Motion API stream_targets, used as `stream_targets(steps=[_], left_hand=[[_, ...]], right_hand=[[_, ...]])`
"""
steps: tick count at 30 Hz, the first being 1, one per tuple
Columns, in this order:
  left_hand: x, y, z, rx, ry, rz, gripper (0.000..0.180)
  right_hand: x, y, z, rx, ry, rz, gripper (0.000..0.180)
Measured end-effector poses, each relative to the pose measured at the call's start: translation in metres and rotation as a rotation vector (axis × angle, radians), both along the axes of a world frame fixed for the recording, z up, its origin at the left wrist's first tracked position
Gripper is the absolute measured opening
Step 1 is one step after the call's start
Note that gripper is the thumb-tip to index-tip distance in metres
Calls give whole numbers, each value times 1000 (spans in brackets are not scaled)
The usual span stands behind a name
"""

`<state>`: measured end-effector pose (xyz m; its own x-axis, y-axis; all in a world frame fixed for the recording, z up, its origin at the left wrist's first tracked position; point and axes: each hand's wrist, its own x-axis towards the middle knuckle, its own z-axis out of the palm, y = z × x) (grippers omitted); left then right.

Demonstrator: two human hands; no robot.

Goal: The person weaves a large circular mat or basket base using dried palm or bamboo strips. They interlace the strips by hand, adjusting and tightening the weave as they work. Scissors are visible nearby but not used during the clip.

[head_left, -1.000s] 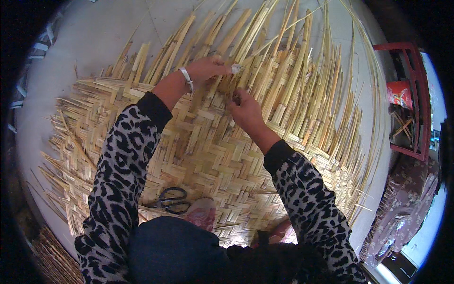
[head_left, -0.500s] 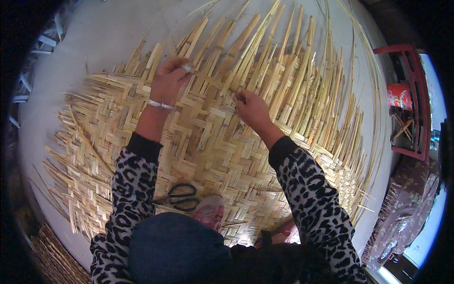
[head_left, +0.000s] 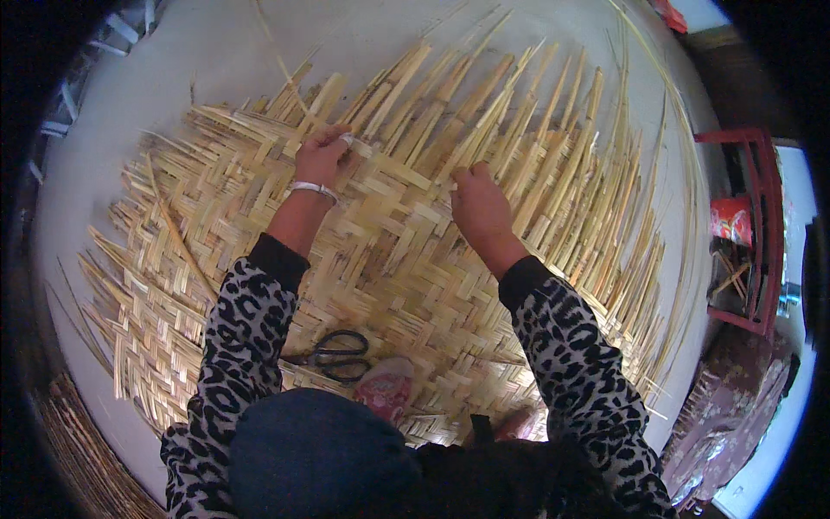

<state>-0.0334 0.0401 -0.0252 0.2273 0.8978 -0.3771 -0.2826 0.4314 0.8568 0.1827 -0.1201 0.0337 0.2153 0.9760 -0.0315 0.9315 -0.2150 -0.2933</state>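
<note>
A large half-woven mat of flat pale split-cane strips spreads beneath both hands, its long loose ends fanning out at the far side. My left hand, with white tape on a finger and a white bracelet at the wrist, pinches the end of a flat strip at the mat's far part. That strip slants toward my right hand, whose fingers are closed just above the weave. Whatever those fingers hold is too small to make out. Dark-handled scissors lie on the mat near my shoe, blades partly hidden by my left sleeve.
My patterned shoe rests on the mat. At the right stand a dark red wooden chair frame with a red container, and a cloth-draped piece. Bundled stalks lie lower left; long loose strips curve along the right.
The view has shifted, so the mat's far ends sit lower and further right in it. My hands show slightly lower too, with the fingers still closed near the slanting strip.
</note>
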Motion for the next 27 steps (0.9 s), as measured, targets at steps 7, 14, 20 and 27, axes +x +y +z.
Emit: stream_targets(steps=[7, 14, 20, 27], left_hand=[[-10, 38, 30, -174, -136, 43, 28], [27, 59, 23, -95, -92, -359, 33], [65, 73, -8, 1149, 927, -711, 39], [93, 75, 31, 539, 1052, -1082, 60]], right_hand=[[-33, 53, -12, 42, 219, 150, 18], [-33, 60, -1, -90, 327, -91, 26], [-39, 35, -10, 239, 572, -320, 26], [-42, 25, -36, 296, 948, -477, 27]])
